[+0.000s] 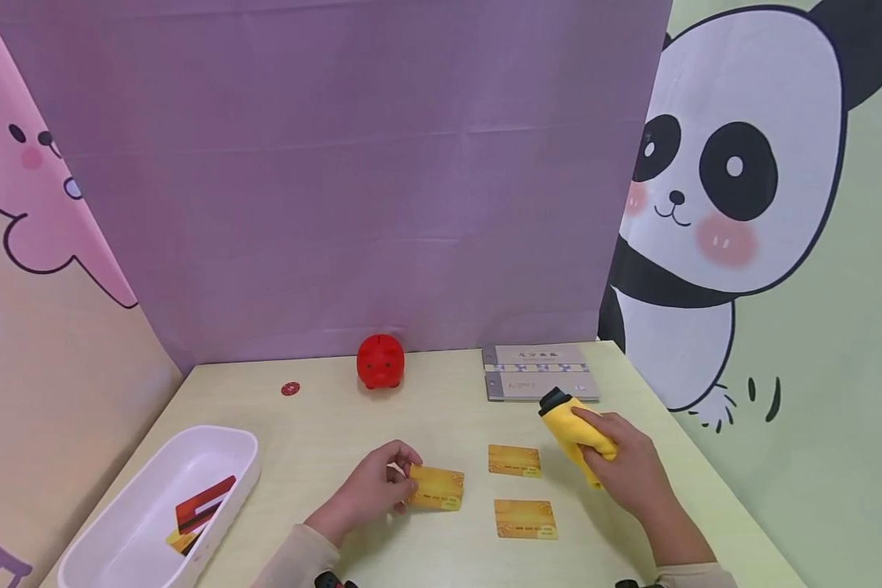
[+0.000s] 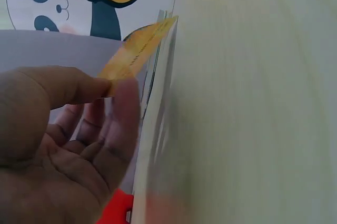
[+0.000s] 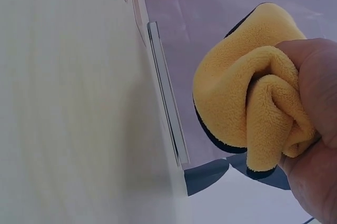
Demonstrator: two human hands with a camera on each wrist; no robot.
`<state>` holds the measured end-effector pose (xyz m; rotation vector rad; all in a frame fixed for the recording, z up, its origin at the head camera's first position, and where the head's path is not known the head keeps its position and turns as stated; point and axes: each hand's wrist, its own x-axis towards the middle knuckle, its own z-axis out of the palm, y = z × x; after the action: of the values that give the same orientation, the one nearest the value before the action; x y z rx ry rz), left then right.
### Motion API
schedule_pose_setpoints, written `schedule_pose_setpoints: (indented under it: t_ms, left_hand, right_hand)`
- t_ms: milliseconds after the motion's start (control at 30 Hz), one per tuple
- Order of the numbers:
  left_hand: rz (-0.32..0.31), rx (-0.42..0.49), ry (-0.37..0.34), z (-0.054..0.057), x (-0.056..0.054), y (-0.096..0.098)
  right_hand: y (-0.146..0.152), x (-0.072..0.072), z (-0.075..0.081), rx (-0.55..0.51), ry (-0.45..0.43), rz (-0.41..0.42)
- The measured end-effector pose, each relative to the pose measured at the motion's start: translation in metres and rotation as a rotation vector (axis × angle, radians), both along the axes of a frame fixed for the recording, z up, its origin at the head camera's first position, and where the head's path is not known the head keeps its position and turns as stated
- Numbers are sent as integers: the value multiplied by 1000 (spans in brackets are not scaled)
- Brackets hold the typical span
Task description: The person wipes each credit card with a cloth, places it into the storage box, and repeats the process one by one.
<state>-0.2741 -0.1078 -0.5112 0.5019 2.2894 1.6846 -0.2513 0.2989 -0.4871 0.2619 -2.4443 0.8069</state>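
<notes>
Between thumb and fingers, my left hand [image 1: 376, 483] pinches a gold card [image 1: 438, 488] by its left end, over the table. The left wrist view shows that same card [image 2: 138, 50] tilted, its far end pointing away from the fingertips. My right hand [image 1: 625, 459] grips a bunched yellow cloth [image 1: 575, 426] with dark edging, held above the table. Folds of the cloth [image 3: 253, 92] bulge out past the fingers in the right wrist view. Two more gold cards, one farther back [image 1: 514, 461] and one nearer [image 1: 526, 519], lie flat between the hands.
A white tray [image 1: 224, 445] at the left holds a few cards, one of them red [image 1: 204, 505]. Along the back stand a red piggy bank [image 1: 380, 362] and a flat grey booklet [image 1: 540, 373]. A small red disc [image 1: 290, 389] lies at the back left. A purple cloth backdrop [image 1: 382, 180] hangs behind.
</notes>
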Motion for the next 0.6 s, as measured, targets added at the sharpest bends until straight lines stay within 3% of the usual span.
schedule_pose_setpoints:
  t_ms: [300, 600]
  left_hand:
    - [51, 246, 2, 8, 8, -6]
    - [119, 305, -48, 12, 12, -8]
  right_hand:
    - [-20, 1, 7, 22, 29, 46]
    - [-47, 5, 17, 13, 6, 95]
